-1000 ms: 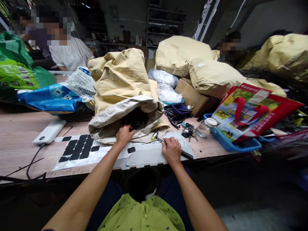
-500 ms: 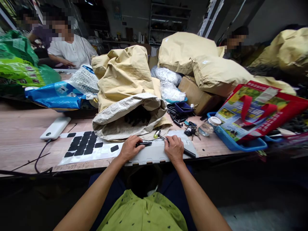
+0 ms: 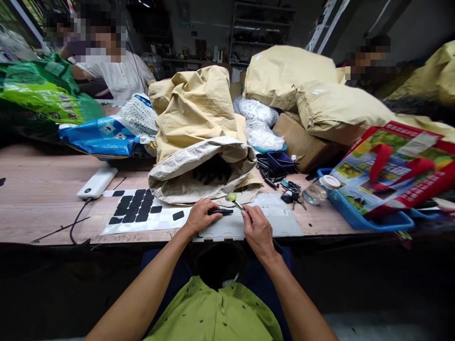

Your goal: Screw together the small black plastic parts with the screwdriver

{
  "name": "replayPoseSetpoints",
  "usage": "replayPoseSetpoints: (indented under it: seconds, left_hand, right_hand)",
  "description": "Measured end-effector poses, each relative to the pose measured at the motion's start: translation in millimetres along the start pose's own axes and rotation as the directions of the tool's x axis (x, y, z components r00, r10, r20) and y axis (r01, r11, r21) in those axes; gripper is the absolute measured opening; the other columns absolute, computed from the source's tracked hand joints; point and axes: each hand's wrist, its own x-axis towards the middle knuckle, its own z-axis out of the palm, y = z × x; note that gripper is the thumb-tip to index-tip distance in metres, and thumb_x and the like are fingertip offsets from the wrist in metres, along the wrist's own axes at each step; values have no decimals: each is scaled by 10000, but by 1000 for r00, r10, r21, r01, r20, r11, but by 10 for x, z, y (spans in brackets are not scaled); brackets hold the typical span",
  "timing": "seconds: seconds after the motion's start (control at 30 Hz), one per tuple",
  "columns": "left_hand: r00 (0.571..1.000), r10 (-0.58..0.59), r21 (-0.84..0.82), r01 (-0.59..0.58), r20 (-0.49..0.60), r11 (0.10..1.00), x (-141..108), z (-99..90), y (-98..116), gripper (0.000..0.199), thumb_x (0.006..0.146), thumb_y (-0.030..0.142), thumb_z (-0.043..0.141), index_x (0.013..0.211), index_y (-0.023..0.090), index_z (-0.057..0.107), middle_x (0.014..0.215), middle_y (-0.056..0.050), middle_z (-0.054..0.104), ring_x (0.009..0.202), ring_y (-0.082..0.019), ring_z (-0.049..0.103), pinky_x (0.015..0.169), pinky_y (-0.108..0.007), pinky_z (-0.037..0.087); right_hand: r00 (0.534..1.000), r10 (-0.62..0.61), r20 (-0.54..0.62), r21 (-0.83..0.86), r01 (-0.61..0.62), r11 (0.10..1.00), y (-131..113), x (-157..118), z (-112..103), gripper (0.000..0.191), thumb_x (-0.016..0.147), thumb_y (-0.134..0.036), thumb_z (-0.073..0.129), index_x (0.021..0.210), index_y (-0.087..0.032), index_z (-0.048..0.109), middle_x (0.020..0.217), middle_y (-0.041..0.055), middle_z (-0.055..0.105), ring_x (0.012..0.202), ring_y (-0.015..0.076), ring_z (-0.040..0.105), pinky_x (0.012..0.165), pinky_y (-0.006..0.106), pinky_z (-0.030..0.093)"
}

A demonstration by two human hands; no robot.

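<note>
At the table's front edge, my left hand is closed on a black pen-like part that points right over a grey-white board. My right hand grips a small hammer by its metal shaft; the yellow-green head is raised up and to the left, and most of the handle is hidden under the hand. Behind both hands lies an open woven sack with dark pieces inside. Left of my left hand is a white sheet bearing rows of black rounded squares.
A white power bank with a cable lies left. Keys, a clear jar, black parts and a blue basket holding a red bag are right. Large tan sacks stand behind. Other people sit across.
My right hand has turned and lifted the hammer, so its head now points up. My left hand still holds the black part. The whole view has shifted, with objects appearing farther right.
</note>
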Motion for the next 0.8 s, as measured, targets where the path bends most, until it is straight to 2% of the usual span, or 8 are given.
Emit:
replayPoseSetpoints:
  seconds: [0.1, 0.17, 0.27, 0.4, 0.6, 0.73, 0.8]
  left_hand:
    - [1000, 3, -16, -3, -6, 1000, -5, 12, -25, 171, 835, 300, 805, 989, 231, 777, 904, -36, 682, 924, -218, 597, 834, -327, 436]
    - [1000, 9, -22, -9, -6, 1000, -7, 12, -36, 172, 833, 292, 808, 992, 234, 778, 905, -34, 678, 925, -215, 593, 835, -324, 432]
    - [1000, 13, -12, -13, -1, 1000, -5, 5, -37, 153, 843, 304, 802, 973, 227, 776, 889, -31, 664, 911, -212, 586, 815, -315, 424]
    - [1000, 16, -5, -16, 2, 1000, -1, 2, -30, 137, 847, 317, 799, 942, 221, 781, 873, -29, 656, 893, -209, 583, 799, -310, 420]
    - [1000, 2, -13, -2, -10, 1000, -2, 14, -24, 175, 819, 256, 816, 988, 222, 786, 884, -31, 679, 913, -215, 598, 819, -317, 435]
    - [1000, 0, -17, 0, -20, 1000, -4, 16, -21, 177, 819, 254, 812, 992, 230, 784, 894, -30, 684, 918, -216, 603, 835, -325, 441]
    - [1000, -7, -19, 7, -17, 1000, -5, 12, -21, 183, 811, 259, 818, 987, 230, 780, 898, -31, 685, 922, -220, 604, 837, -328, 445]
  right_hand:
    - [998, -7, 62, 1, 7, 1000, -140, -117, 36, 328, 1048, -312, 456, 1285, -258, 676, 1057, 46, 690, 971, 173, 661, 828, 255, 486]
    - [998, -8, 63, -27, 10, 1000, -190, -165, 64, 343, 1050, -310, 456, 1317, -280, 669, 1029, 41, 688, 935, 165, 665, 788, 243, 486]
    - [998, -31, 60, -71, 35, 997, -220, -203, 103, 361, 1055, -298, 454, 1355, -298, 654, 987, 37, 675, 893, 153, 660, 747, 228, 472]
    - [992, -39, 121, -139, 56, 989, -206, -215, 107, 352, 1045, -267, 476, 1337, -304, 670, 922, 26, 658, 825, 143, 645, 690, 220, 445]
    - [1000, 12, 29, -141, -8, 990, -182, -205, 20, 349, 1046, -277, 476, 1333, -309, 673, 968, 33, 670, 862, 149, 650, 710, 222, 449]
    - [997, -7, 74, -154, 18, 988, -174, -233, 17, 345, 1039, -263, 478, 1313, -305, 684, 951, 27, 670, 844, 141, 646, 701, 220, 443]
    - [998, 4, 62, -163, 7, 987, -150, -218, 13, 338, 1035, -263, 484, 1303, -298, 687, 972, 27, 675, 865, 143, 646, 716, 224, 443]
